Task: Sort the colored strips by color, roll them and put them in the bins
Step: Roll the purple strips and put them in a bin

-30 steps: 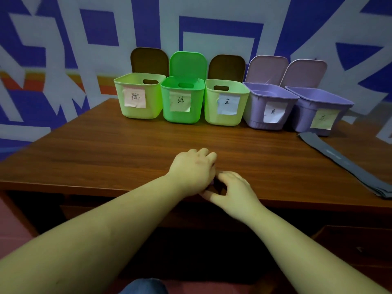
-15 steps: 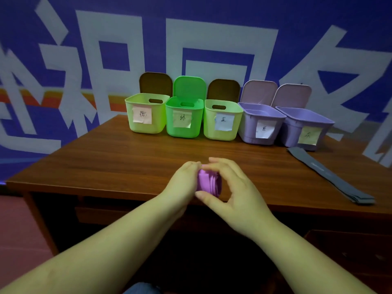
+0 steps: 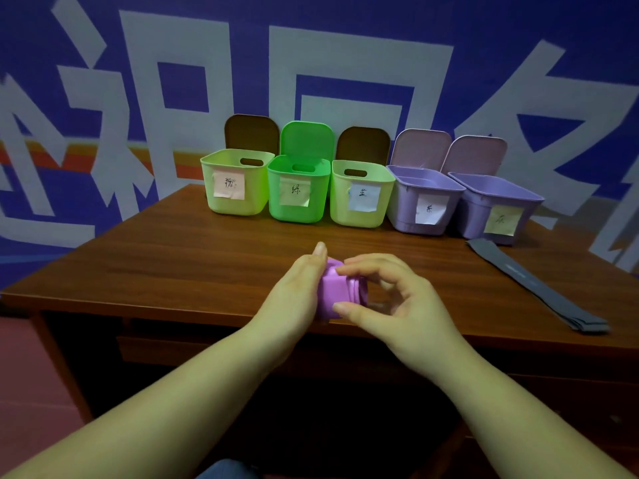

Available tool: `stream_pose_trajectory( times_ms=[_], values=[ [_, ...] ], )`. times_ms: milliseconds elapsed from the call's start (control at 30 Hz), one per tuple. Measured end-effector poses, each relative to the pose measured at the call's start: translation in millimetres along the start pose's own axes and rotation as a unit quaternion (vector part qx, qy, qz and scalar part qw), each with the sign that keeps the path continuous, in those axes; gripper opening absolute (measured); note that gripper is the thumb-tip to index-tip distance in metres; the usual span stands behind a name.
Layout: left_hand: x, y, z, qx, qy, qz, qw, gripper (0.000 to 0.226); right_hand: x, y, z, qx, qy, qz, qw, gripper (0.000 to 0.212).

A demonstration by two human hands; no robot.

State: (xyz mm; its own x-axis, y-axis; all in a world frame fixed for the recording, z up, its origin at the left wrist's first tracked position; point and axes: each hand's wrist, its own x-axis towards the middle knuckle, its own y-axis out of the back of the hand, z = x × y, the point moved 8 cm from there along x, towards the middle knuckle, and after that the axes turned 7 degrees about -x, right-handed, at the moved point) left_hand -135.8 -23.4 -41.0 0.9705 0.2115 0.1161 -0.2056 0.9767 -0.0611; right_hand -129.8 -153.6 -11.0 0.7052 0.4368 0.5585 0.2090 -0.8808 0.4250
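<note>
Both hands hold a rolled purple strip [image 3: 337,293] above the table [image 3: 173,264]: left hand [image 3: 297,288] cupping, right hand [image 3: 390,299] pinching; binning remains; grey strips [image 3: 539,288] lie unrolled

The left hand [image 3: 297,288] covered the near side of the purple roll [image 3: 334,293], hiding its own fingers behind it; handwritten labels on the five bins [image 3: 363,195] were too small to read, their insides out of sight; the bench [image 3: 173,271] ran off the frame's right edge
</note>
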Motion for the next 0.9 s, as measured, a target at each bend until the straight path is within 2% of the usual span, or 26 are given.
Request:
stream_pose_trajectory(
  times_ms=[133,200,267,333,367,433,500,567,633,733,900],
  values=[
    [-8.7,-1.6,12.6,0.090,-0.022,-0.091,0.992,0.065,-1.6,7.1,4.3,0.140,-0.064,0.017,0.988,0.030],
    [-10.8,-0.3,16.8,0.096,-0.047,-0.115,0.988,0.066,-3.9,3.9,7.1,0.212,-0.101,0.008,0.972,0.028],
    [-11.2,2.3,22.6,0.071,-0.085,-0.113,0.987,0.056,-5.8,-2.2,8.5,0.267,-0.123,-0.011,0.956,0.037],
    [-16.8,6.0,35.3,0.053,-0.152,-0.113,0.980,0.042,-6.4,-5.4,9.8,0.297,-0.137,-0.020,0.945,0.049],
    [-20.7,8.4,42.8,0.064,-0.196,-0.115,0.972,0.046,-6.8,-4.9,10.9,0.306,-0.145,-0.019,0.941,0.054],
    [-31.8,10.4,59.3,0.125,-0.291,-0.122,0.941,0.046,-7.1,-1.7,15.2,0.322,-0.163,-0.015,0.932,0.058],
    [-40.7,6.8,67.4,0.186,-0.338,-0.135,0.913,0.036,-7.5,1.2,18.1,0.337,-0.177,-0.015,0.924,0.059],
    [-39.6,2.5,64.6,0.201,-0.330,-0.146,0.911,0.028,-8.4,1.7,19.9,0.353,-0.186,-0.017,0.917,0.060],
    [-36.1,-1.6,57.9,0.157,-0.299,-0.166,0.927,0.027,-10.2,1.5,19.9,0.364,-0.191,-0.019,0.911,0.059],
    [-31.5,-6.0,45.8,0.075,-0.235,-0.206,0.947,0.038,-13.1,0.7,20.7,0.384,-0.198,-0.021,0.902,0.060],
    [-27.0,-11.2,40.7,0.034,-0.188,-0.227,0.955,0.042,-16.0,3.6,23.1,0.396,-0.200,-0.024,0.896,0.060]
  ],
)
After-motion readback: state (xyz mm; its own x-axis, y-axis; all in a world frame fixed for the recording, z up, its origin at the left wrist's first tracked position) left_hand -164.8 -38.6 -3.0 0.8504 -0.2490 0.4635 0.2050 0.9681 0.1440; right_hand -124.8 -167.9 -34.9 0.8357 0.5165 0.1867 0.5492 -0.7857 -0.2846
